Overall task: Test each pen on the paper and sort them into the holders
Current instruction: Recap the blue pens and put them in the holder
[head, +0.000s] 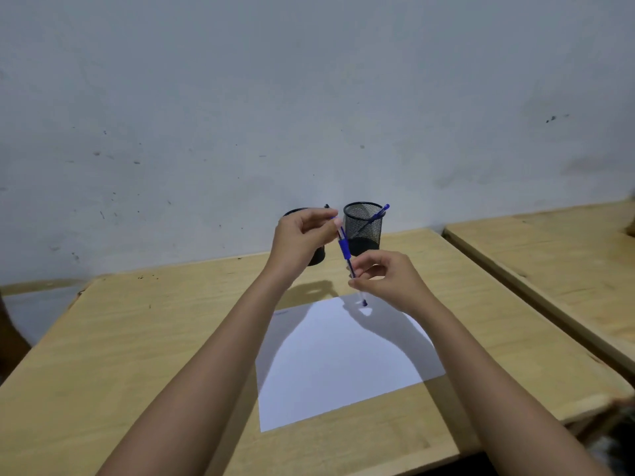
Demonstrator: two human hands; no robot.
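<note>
I am holding a blue ballpoint pen with a clear barrel and a blue rubber sleeve (343,247) in the air, slanting above the far edge of a white sheet of paper (343,365). The paper is lying toward the right side of a pale wooden worktop (137,338). My left grip (302,238) is pinching the pen's upper end. My right grip (391,280) is pinching the lower barrel, and the pen's bottom end is hanging just clear of the paper.

Two black wire-mesh cylinder holders are standing at the worktop's far edge. The right holder (362,231) is carrying one leaning blue pen (378,214). The left holder (318,257) is half hidden behind my left grip, with a dark tip (326,206) poking above it.

A faint blue scribble (281,312) is showing at the paper's far left corner. I judge that at least one pen is sorted, and this one is not yet tested.
</note>
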